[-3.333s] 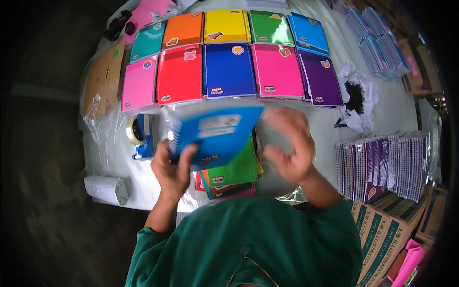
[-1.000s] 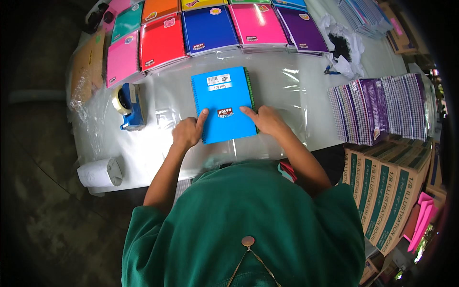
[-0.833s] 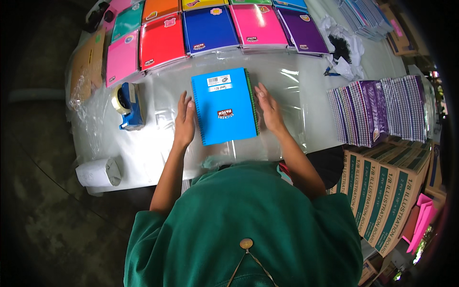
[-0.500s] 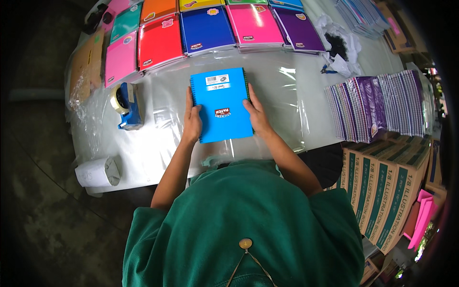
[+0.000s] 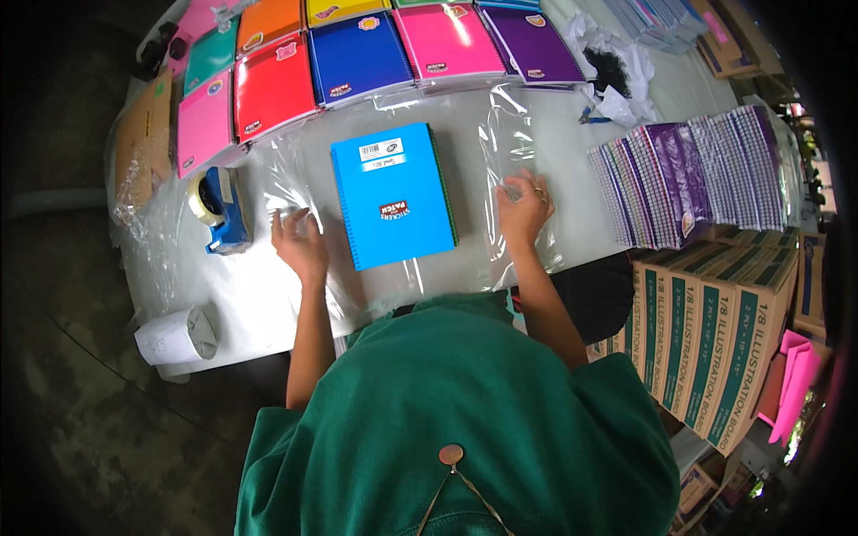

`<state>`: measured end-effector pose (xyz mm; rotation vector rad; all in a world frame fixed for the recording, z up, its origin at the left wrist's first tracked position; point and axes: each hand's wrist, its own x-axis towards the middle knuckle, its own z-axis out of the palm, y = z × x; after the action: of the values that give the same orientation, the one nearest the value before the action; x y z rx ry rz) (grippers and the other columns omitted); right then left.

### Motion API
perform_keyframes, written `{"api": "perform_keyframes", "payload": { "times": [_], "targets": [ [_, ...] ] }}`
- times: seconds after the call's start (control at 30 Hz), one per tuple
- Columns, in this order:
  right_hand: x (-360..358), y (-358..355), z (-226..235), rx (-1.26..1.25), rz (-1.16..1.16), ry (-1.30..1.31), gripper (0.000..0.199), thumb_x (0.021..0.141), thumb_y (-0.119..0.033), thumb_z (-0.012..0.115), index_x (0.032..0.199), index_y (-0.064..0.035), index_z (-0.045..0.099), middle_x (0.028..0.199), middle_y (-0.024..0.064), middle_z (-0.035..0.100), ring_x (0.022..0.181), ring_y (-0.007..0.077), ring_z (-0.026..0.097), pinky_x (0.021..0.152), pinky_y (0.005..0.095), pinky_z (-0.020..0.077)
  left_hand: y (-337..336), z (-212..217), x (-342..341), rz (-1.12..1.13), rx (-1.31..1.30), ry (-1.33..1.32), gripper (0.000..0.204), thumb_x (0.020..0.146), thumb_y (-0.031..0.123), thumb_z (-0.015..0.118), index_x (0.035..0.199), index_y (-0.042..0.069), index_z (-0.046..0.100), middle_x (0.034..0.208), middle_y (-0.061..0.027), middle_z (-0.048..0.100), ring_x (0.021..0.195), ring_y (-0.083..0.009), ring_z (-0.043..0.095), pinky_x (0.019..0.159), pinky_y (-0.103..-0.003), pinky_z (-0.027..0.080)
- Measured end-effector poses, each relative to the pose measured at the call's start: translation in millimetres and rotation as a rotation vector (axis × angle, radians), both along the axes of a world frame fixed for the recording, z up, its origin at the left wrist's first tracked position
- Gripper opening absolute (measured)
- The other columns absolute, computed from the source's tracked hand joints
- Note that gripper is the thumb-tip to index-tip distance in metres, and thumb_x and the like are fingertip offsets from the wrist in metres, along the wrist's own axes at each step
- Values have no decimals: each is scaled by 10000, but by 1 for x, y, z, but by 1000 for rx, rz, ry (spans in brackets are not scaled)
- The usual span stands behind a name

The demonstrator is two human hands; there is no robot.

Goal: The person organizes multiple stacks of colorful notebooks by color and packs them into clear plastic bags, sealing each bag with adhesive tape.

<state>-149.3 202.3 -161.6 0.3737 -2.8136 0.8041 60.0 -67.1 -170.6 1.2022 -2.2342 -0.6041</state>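
Head view: left hand [image 5: 300,246], nearly closed, pinches clear film [image 5: 490,165].
Right hand [image 5: 525,214]: likewise, at film's opposite side.
Notebook stack [image 5: 393,237]: squared between hands, not yet covered.

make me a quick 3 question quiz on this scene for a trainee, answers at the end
1. What lies between the person's left hand and right hand?
A) a white paper-wrapped bundle
B) a bright-blue spiral-bound notebook
C) a yellow spiral-bound notebook

2. True or false: the blue plastic tape dispenser stands to the left of the left hand.

3. Fill in the colour: in the nearer laid-out row, a ____ spiral-bound notebook lies between the glossy red spiral-bound notebook and the glossy hot-pink spiral-bound notebook.

Key: 1. B; 2. True; 3. Dark blue, the dark-blue notebook.
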Motion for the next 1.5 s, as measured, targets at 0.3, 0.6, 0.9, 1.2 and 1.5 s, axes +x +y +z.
{"api": "perform_keyframes", "payload": {
  "times": [0.3,0.6,0.9,1.2,1.5],
  "targets": [
    [-59,48,-3,-542,-15,-668,374,736,-160,732,1031,36,612,735,60,640,620,115,565,602,252,446,-71,7,13,-159,1036,279,430,828,275,649,1142,15,512,770,-39,598,646,-82,509,566,-222,389],
    [-41,34,3,-178,88,-158,183,829,-175,611,847,7,628,764,149,634,676,290,590,684,379,470,-76,26,14,48,1020,336,233,850,270,649,954,63,624,674,52,507,565,-57,453,489,-194,344],
    [-38,18,35,76,39,-463,264,800,-293,623,910,-58,669,751,170,635,682,327,604,637,399,456,-51,31,1,29,457,186,196,877,142,588,982,-16,639,709,-73,639,568,-98,579,539,-221,464],
    [-86,-5,17,-485,237,-831,477,821,-295,638,1194,-13,544,896,100,658,667,158,617,597,273,479,-58,75,-11,-213,1032,427,329,874,247,605,1077,-7,558,970,-118,645,858,-201,640,689,-283,499],
    [-52,-11,126,-173,598,-1039,245,827,-195,638,940,23,636,921,125,657,747,162,633,622,267,481,-22,115,-4,-631,954,54,126,867,128,577,833,16,622,863,-70,611,767,-117,562,705,-255,458]
  ]
}}
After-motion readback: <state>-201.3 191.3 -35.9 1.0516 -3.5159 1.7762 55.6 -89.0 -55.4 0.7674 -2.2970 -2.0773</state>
